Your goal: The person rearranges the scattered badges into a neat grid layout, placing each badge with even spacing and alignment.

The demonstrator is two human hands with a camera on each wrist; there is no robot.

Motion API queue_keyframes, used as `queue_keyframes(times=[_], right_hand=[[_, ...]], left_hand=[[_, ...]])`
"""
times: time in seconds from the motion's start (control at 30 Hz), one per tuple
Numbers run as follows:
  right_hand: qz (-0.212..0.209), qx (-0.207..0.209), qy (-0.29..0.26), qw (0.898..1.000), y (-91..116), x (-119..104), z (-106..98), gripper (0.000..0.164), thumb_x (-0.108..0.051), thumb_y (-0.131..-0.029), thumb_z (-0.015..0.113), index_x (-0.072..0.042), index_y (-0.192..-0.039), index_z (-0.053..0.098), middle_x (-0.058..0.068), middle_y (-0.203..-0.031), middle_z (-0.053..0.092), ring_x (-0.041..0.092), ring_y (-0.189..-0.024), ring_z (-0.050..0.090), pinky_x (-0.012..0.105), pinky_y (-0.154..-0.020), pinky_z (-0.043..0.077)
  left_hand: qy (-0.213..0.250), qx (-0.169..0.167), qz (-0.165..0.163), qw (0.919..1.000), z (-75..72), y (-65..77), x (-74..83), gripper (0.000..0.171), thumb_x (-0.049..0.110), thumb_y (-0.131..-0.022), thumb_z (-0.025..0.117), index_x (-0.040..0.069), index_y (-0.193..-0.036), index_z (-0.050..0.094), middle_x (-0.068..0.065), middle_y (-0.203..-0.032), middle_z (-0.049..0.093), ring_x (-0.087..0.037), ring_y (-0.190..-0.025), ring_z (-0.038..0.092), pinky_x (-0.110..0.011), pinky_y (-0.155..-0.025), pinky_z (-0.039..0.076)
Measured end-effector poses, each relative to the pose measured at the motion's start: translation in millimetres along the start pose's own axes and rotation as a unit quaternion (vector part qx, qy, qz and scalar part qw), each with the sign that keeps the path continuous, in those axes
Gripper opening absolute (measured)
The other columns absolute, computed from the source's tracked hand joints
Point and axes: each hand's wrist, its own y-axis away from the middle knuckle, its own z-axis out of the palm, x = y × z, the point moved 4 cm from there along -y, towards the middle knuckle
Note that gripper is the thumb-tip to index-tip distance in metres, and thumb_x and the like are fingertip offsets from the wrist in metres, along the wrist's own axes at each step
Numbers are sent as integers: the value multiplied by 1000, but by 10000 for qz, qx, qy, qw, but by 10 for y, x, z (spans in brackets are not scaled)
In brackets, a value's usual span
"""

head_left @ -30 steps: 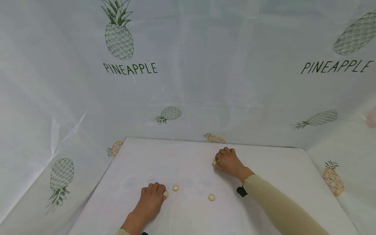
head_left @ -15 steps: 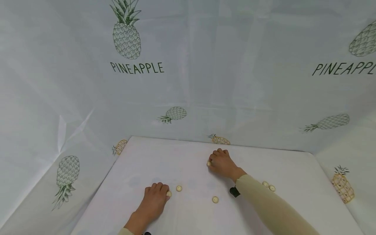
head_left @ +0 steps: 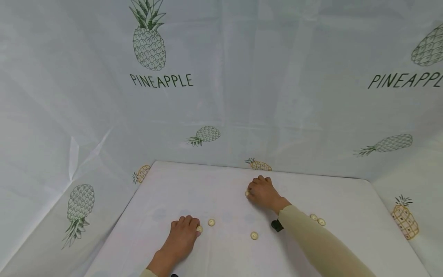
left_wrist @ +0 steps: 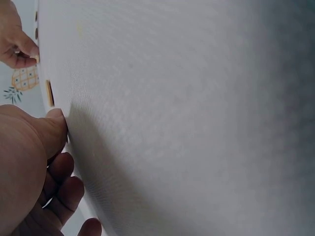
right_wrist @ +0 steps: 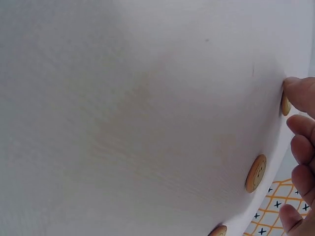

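Table, white, far corners rounded. Pale round button, midway between side edges; second button, nearer left edge; button pair, toward right edge.

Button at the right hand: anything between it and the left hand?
Yes: roughly in line from the right-hand button to the left hand lies a loose button, then the left-hand button right at that hand.

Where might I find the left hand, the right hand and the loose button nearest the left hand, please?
Left hand point(head_left: 182, 237): head view, its back.
Right hand point(head_left: 264, 193): head view, its back.
Loose button point(head_left: 211, 222): head view, centre of its face.
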Motion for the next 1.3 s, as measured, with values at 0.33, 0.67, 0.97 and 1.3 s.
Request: queue_keyframes(times=[0.33,0.67,0.97,1.3], right_hand=[[33,49,-201,9998,-5,22,65,12,-27,-96,78,-15,-98,78,-2,-99,70,21,-94,50,51,-92,40],[8,127,-7,9999,39,9,23,16,-30,-98,77,-14,-100,77,0,-99,69,24,-94,51,52,-91,41],[112,720,142,9972,289,214,-191,9,-18,-96,77,-12,-103,76,3,-101,68,26,-98,55,52,-91,41],[406,1092,253,9929,940,546,-532,8,-18,-95,79,-13,-95,74,1,-94,67,28,-96,58,56,-91,42]], left_hand=[[3,18,-14,10000,-2,3,10,22,29,-97,77,16,-107,62,1,-102,60,-19,-97,53,-50,-86,46],[-23,28,13,10000,-10,18,30,24,28,-97,77,14,-109,62,0,-103,59,-20,-97,53,-50,-86,47],[-34,-19,-46,10000,17,-2,-3,25,28,-97,76,13,-112,64,-1,-104,60,-19,-97,53,-51,-87,48],[1,-67,-139,9999,-8,-8,8,25,27,-95,79,13,-110,65,0,-101,60,-20,-96,53,-52,-88,48]])
